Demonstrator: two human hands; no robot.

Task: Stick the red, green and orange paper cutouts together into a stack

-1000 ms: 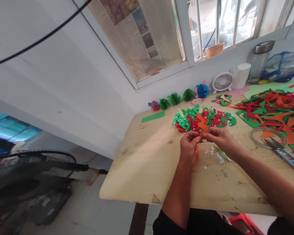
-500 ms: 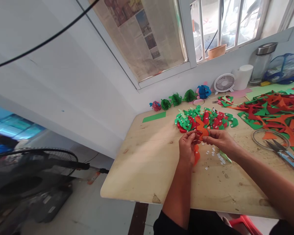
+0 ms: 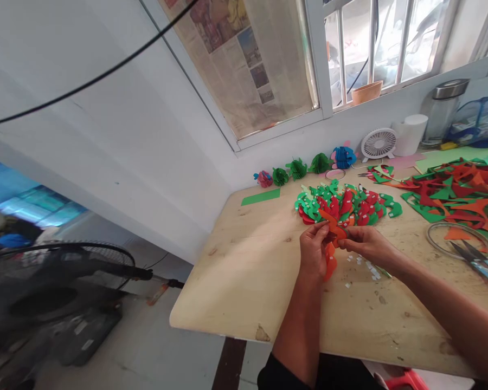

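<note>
Between my two hands is an orange paper cutout (image 3: 339, 233), held a little above the table. My left hand (image 3: 314, 246) pinches its left side, fingers closed. Its right side is gripped by the thumb and fingers of my right hand (image 3: 366, 242). Below, more orange cutouts (image 3: 330, 265) show on the table, partly hidden by my left hand. Just beyond my hands lies a heap of red and green paper cutouts (image 3: 345, 203), several with small white squares on them. Small white paper bits (image 3: 370, 269) are scattered by my right wrist.
Scissors (image 3: 477, 265) and a tape ring (image 3: 457, 238) lie at the right, beside a pile of paper scraps (image 3: 463, 189). Folded paper figures (image 3: 297, 169) line the wall near a small white fan (image 3: 378, 144). A green strip (image 3: 261, 196) lies far left on the table (image 3: 228, 287).
The whole view has shifted slightly, so the scene sits lower and further right. Both hands still hold the orange cutout, with only small finger movements.
</note>
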